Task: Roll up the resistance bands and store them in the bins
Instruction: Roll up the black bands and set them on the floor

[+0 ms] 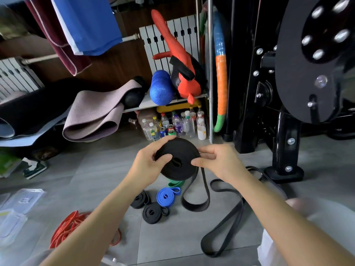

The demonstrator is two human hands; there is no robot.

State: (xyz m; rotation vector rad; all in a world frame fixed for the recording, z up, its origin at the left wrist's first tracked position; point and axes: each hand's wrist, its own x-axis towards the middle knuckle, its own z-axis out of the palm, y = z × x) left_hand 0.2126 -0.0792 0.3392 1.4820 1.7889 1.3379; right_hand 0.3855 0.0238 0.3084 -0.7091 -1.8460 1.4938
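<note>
Black band (177,160) is almost rolled, held in the air between both hands, fingers (163,157) clamped on the coil; its tail (194,204) hangs to the floor. Three rolls (165,197) lie finished below; red bands (66,227) wait unrolled.

We look down on a grey tiled floor (107,169). A white radiator (172,39) stands against a dark brown wall (115,70). Before it a metal shelf (153,103) carries a blue foam roller (160,87); plastic bottles (172,123) crowd underneath. A black machine frame (284,131) fills our right.
</note>
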